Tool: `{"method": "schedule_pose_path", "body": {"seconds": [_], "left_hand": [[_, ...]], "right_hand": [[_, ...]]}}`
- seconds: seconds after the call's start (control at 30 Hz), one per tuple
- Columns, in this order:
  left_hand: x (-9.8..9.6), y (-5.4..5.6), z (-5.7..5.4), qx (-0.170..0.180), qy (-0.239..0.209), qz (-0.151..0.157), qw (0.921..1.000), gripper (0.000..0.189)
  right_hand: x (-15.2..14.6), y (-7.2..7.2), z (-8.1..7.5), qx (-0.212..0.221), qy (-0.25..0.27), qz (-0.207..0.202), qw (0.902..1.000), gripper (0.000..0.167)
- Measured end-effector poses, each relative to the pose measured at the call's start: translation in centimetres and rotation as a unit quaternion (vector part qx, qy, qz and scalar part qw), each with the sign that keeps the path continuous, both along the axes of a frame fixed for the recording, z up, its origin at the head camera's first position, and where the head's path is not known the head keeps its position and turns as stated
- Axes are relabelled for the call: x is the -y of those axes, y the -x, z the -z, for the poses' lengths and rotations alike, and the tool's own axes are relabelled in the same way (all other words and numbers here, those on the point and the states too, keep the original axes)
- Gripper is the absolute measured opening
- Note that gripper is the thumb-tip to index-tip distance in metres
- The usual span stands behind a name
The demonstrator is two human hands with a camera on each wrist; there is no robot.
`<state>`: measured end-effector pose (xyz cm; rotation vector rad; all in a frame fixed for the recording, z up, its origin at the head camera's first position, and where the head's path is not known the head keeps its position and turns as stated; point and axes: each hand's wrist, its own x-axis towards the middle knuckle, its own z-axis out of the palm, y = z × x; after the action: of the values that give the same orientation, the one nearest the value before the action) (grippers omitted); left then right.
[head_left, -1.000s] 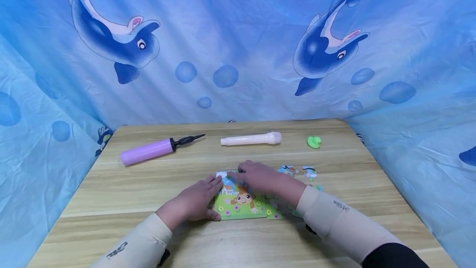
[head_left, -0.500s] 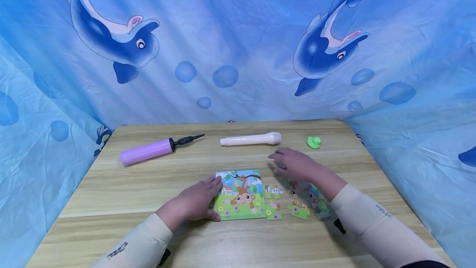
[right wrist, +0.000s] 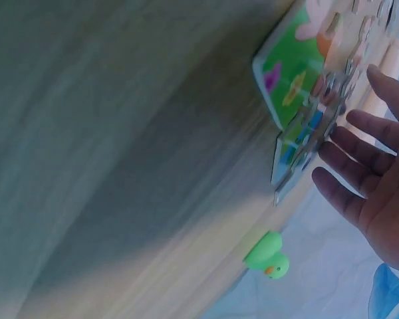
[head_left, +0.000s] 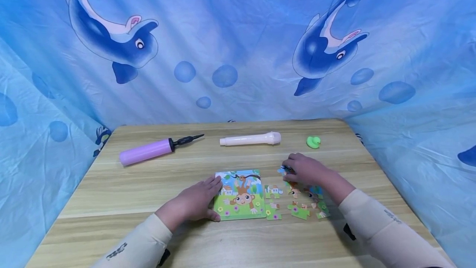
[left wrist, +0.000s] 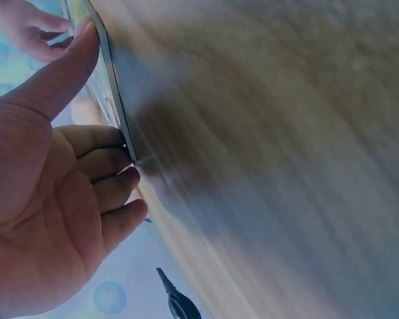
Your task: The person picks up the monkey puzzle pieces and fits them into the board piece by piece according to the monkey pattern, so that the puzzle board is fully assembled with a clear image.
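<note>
Jigsaw pieces (head_left: 294, 192) lie loose on the tabletop (head_left: 130, 189), right of its middle, between the picture board (head_left: 238, 206) and the right edge. Right hand (head_left: 306, 171) is over the ones closest to the far edge; on my wrist feed its fingers are spread, thumb apart, no piece pinched that I can make out. Can't tell whether a fingertip touches one. Left hand (head_left: 197, 199) lies at the board's left side, fingers straight, tips at the rim, thumb by the near left corner. For a clean pick I'd take one piece by opposite edges, thumb and forefinger, clear of its neighbours; they look thin, easy to knock. Light left-hand contact should steady the board. Pieces: knobbed, showing grass, flowers, monkey bits, white fence. Board: flat, squarish, monkey hanging from a branch above green. Duck (head_left: 313, 142) toward the far right corner, microphone (head_left: 250, 139) along the far edge, pump (head_left: 145, 152) toward the far left corner.
</note>
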<state>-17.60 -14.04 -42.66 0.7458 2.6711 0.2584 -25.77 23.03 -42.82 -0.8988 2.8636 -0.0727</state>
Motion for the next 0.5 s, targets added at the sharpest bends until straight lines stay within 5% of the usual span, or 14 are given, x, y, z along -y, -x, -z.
{"method": "schedule_pose_path", "body": {"seconds": [0.5], "left_hand": [[0.1, 0.0, -0.1, -0.003, -0.004, 0.003, 1.0000, 0.100]], "right_hand": [[1.3, 0.6, 0.4, -0.038, -0.010, -0.032, 0.9987, 0.023]]}}
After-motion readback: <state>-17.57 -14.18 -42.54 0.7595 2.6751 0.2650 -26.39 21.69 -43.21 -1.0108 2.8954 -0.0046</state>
